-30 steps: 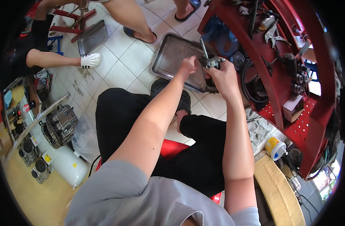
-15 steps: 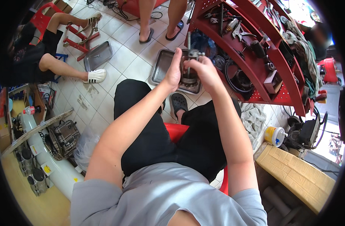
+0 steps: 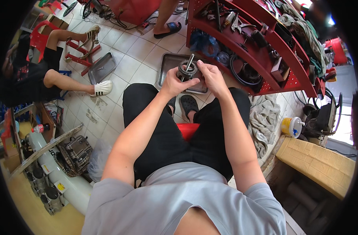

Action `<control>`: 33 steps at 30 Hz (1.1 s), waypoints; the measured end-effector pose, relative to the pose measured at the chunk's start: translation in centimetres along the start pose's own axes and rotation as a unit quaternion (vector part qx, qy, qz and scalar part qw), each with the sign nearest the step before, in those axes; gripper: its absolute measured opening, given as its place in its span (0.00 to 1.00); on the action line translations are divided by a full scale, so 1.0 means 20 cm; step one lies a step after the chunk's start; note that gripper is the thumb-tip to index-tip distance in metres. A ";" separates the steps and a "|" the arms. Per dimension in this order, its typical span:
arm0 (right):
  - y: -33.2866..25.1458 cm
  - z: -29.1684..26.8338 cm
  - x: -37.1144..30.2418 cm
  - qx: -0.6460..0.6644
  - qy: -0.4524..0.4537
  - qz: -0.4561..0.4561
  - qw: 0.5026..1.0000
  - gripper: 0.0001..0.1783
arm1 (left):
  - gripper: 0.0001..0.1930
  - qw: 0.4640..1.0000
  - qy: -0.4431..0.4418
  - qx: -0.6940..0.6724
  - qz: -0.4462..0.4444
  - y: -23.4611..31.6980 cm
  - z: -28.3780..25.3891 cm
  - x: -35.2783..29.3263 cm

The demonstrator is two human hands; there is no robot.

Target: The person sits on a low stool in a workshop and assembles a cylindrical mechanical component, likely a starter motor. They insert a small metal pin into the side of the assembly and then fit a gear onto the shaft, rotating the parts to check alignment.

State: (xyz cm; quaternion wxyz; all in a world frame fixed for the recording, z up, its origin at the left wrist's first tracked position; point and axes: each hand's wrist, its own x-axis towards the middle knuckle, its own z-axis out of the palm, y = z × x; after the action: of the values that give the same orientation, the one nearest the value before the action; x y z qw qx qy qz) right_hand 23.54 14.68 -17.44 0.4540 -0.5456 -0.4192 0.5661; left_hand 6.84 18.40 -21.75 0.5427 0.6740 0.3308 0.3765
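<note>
A round, ring-shaped metal part (image 3: 188,67) with a bright metal rod (image 3: 190,61) sticking up through it is held between my hands, over a tray on the floor. My left hand (image 3: 172,83) wraps the part's left and near side, its thumb stretched along the front. At the right edge, my right hand (image 3: 213,78) is closed in, with thumb and forefinger against the part. Its other fingers are curled and partly hidden. Below lies the grey metal tray (image 3: 163,70), mostly covered by the hands.
A red tool trolley (image 3: 261,66) with pliers and loose parts stands right of the tray. Grey rags (image 3: 262,123) and a white-yellow bucket (image 3: 291,127) lie to the right. Another person's leg (image 3: 67,83) and a second tray (image 3: 102,68) are at the left.
The part has been lowered toward me, and its rod now leans right. My left hand went from flat beside it to wrapped around it. A bystander's feet shifted.
</note>
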 end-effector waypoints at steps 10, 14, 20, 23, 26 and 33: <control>0.01 -0.03 -0.02 0.092 -0.044 -0.033 0.994 0.12 | 0.13 0.995 0.048 0.072 0.048 0.00 0.00 0.04; -0.01 -0.03 -0.01 0.063 -0.046 -0.063 0.995 0.11 | 0.12 0.996 0.047 0.068 0.040 -0.01 0.00 0.04; -0.01 -0.03 -0.02 0.004 -0.008 -0.093 0.996 0.10 | 0.10 0.999 0.050 0.000 0.015 -0.01 0.02 0.05; -0.01 -0.02 -0.02 -0.012 0.008 -0.106 0.994 0.10 | 0.10 0.999 0.051 -0.018 0.007 -0.03 0.02 0.05; 0.01 -0.01 -0.02 -0.009 0.018 -0.108 0.994 0.11 | 0.11 0.999 0.045 -0.002 0.030 -0.03 0.02 0.05; 0.04 -0.06 -0.01 -0.059 -0.014 -0.078 0.995 0.14 | 0.14 0.995 0.031 0.037 0.092 0.06 0.00 0.06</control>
State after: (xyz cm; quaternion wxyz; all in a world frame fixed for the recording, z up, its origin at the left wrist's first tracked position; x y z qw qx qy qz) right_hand 24.65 14.31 -18.15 0.4582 -0.5292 -0.4990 0.5108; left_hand 7.61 19.22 -20.33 0.4697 0.7091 0.2983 0.4330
